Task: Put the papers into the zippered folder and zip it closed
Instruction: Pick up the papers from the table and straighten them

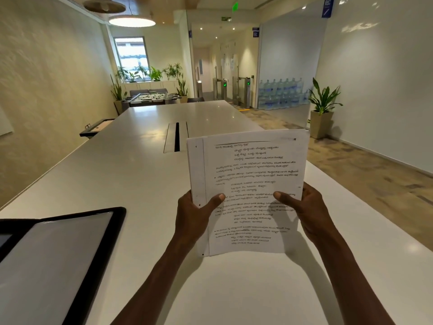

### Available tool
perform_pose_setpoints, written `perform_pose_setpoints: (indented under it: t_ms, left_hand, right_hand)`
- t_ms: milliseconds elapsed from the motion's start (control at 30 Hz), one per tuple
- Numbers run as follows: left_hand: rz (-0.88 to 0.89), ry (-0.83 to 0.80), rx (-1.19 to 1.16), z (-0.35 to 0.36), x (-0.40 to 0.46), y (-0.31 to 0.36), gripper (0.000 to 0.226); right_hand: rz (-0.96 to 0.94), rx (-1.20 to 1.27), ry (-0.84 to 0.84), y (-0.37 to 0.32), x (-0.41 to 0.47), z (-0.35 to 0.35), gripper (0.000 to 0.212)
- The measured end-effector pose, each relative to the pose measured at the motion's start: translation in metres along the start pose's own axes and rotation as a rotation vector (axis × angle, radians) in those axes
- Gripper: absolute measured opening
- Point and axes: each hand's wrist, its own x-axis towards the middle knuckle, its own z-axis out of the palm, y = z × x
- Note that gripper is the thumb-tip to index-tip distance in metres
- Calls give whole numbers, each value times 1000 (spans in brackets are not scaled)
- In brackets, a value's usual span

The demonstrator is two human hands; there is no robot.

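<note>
1. Zippered folder (54,259) lies flat on the tabletop (140,184) at lower left, well apart from the papers; its frame looks stiff and its clear panel probably slick. The picture edge cuts it off, and no zipper pull or opening can be made out.
2. Papers (248,191), a thin, light, floppy stack, are held upright above the tabletop.
3. Left hand (194,214) and right hand (304,209) pinch the side edges, thumbs in front; fingers behind are hidden.
</note>
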Motion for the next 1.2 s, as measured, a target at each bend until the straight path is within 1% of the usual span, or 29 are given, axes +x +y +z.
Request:
perform_pose_setpoints:
  t_ms: [100,267,333,433,500,600,733,900,1067,1200]
  left_hand:
    - [-20,-3,-29,3,1,-1,30]
    - [-15,-32,-48,10,2,0,26]
    - [-6,-27,-65,10,3,4,24]
    - [12,-30,-98,9,5,11,23]
    - [0,-33,-111,8,6,12,26]
    - [-29,-22,-107,7,8,12,36]
    - [-37,-49,-82,5,9,10,41]
    - [-70,-72,-81,9,3,1,39]
    - [-59,-22,-90,15,3,4,29]
    - [-23,-45,-84,15,8,11,31]
  right_hand:
    - [0,21,-10,1,0,4,56]
    - [-8,14,-33,3,0,19,40]
    - [-25,14,-33,-2,2,21,42]
    - [-49,35,-31,-9,5,20,53]
    - [-50,39,-38,-11,6,19,56]
    - [-47,43,-48,-10,4,20,54]
    - [-57,51,-51,-8,3,18,56]
    - [-35,55,-27,6,-2,24,52]
    - [-71,58,22,1,-2,29,42]
    - [-99,72,1,-10,1,22,46]
